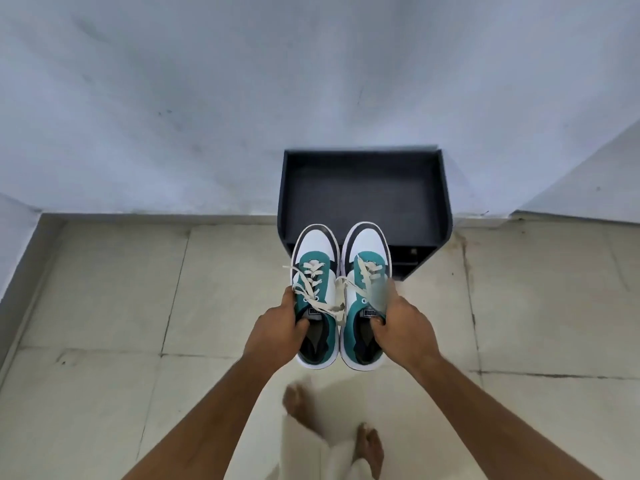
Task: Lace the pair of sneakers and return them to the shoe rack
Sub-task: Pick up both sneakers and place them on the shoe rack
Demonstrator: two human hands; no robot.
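Two white, teal and black sneakers hang side by side in the air, toes pointing away from me. My left hand [277, 325] grips the left sneaker [317, 268] at its collar, thumb inside the opening. My right hand [403, 329] holds the right sneaker [365, 261] the same way. Both carry cream laces threaded through the eyelets, with loose ends trailing between the shoes. Just beyond the toes stands the dark shoe rack [363, 188] against the wall, its top shelf bare.
A pale blue wall [207, 98] rises behind the rack. The floor is beige tile [104, 306] with dark grout lines. My bare feet [370, 445] and light trouser legs show below the sneakers.
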